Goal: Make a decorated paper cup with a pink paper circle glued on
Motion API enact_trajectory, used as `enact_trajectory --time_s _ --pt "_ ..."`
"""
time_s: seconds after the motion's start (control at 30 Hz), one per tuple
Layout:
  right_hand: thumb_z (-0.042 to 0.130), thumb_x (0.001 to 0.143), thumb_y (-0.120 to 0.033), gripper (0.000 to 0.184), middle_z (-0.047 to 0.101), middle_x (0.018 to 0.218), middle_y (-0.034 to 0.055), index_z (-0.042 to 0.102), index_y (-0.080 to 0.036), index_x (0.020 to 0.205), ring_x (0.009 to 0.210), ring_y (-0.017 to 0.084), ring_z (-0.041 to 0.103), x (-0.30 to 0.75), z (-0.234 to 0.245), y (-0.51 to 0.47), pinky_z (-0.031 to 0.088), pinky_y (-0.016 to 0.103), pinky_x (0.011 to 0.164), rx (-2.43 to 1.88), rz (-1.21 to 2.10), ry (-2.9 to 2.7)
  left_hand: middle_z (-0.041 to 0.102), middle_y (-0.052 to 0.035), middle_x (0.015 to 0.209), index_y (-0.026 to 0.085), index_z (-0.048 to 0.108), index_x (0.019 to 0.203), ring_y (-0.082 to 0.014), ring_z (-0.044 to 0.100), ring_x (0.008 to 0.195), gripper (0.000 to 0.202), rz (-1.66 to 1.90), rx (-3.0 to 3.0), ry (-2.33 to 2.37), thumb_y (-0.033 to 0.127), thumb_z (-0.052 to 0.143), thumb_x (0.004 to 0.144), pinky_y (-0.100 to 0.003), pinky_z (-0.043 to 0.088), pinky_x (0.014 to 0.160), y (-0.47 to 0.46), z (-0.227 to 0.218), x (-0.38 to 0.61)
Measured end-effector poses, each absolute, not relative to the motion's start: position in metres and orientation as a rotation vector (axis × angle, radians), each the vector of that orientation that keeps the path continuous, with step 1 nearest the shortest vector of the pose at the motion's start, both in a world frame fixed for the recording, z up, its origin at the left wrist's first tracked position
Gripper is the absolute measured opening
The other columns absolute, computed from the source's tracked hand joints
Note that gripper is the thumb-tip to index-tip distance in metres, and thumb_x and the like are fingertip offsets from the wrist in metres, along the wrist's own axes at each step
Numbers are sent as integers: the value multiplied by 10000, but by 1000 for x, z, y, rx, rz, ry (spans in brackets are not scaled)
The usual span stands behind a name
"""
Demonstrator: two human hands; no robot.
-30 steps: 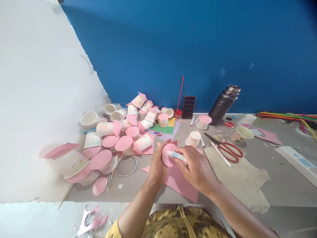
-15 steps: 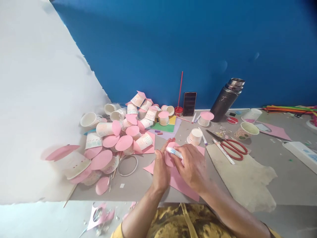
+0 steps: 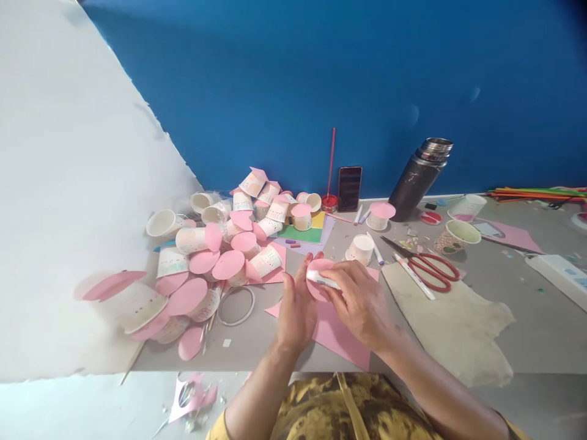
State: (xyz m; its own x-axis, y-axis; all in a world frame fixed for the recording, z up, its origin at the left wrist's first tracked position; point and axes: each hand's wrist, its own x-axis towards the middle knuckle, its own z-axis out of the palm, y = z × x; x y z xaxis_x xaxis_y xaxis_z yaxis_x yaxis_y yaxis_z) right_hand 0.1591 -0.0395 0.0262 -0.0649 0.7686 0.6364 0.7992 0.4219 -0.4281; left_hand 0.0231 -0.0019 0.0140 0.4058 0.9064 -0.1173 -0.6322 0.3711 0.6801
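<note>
My left hand (image 3: 295, 310) holds a pink paper disc (image 3: 318, 277) upright between its fingers, just above a pink paper sheet (image 3: 339, 337) on the grey table. My right hand (image 3: 360, 304) grips a small white glue tube (image 3: 322, 280) with its tip against the disc's face. An open white paper cup (image 3: 361, 249) stands just beyond my hands.
A heap of paper cups with pink discs (image 3: 220, 250) lies to the left beside a tape ring (image 3: 235, 305). Red scissors (image 3: 431, 269), pens, a beige cloth (image 3: 454, 324), a steel flask (image 3: 419, 177), a phone (image 3: 349, 188) and a power strip (image 3: 557, 272) are to the right.
Both hands with the disc and the glue tube have shifted slightly away from me. The tube has slid a little across the disc. The view has tilted down a bit.
</note>
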Motion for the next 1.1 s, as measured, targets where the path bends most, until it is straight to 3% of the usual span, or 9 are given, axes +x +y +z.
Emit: enact_trajectory --time_s 0.13,0.27,0.43,0.6,0.8,1.0,1.1 --pt "562 1010 -158 227 724 1087 77 672 -269 1175 1012 232 659 163 23 -40 574 384 846 -1260 70 -1879 635 -216 1392 99 628 1321 -367 545 1360 742 867 408 484 707 389 970 -491 433 1119 11 22 14" --pt "583 1001 -173 241 716 1094 73 688 -283 1187 1033 228 669 167 16 -38 583 394 881 -1237 134 -1918 717 -212 1175 61 639 1249 -348 666 1169 706 758 315 418 681 466 957 -460 486 1037 13 17 13" --pt "569 973 -81 285 711 1096 71 720 -265 1130 1047 224 657 169 17 -42 568 364 874 -1252 116 -1965 740 -165 1003 81 667 1129 -339 701 1073 558 786 281 478 596 533 961 -462 500 1007 9 11 18" --pt "581 977 -87 252 717 1047 58 737 -263 1069 989 221 650 169 14 -45 557 363 858 -1247 103 -1976 728 -183 1063 95 672 1024 -318 721 999 472 835 247 560 538 516 981 -469 535 956 10 11 21" --pt "567 987 -107 260 720 1056 77 727 -269 1112 1023 246 659 170 12 -46 561 405 882 -1331 22 -1930 728 -163 956 66 652 1094 -265 730 853 474 795 172 562 500 486 1004 -424 541 930 6 9 24" --pt "576 962 -94 220 723 1008 78 686 -233 1092 976 252 661 171 17 -52 548 410 863 -1357 4 -1999 700 -201 1262 121 620 1199 -331 704 1100 466 886 261 604 524 518 988 -494 522 999 3 9 24" --pt "578 949 -98 214 720 977 75 686 -237 1070 946 259 652 167 14 -51 544 404 818 -1405 2 -2013 669 -214 1340 111 648 1214 -352 628 1261 545 924 338 610 583 508 982 -477 486 1071 -2 8 26"
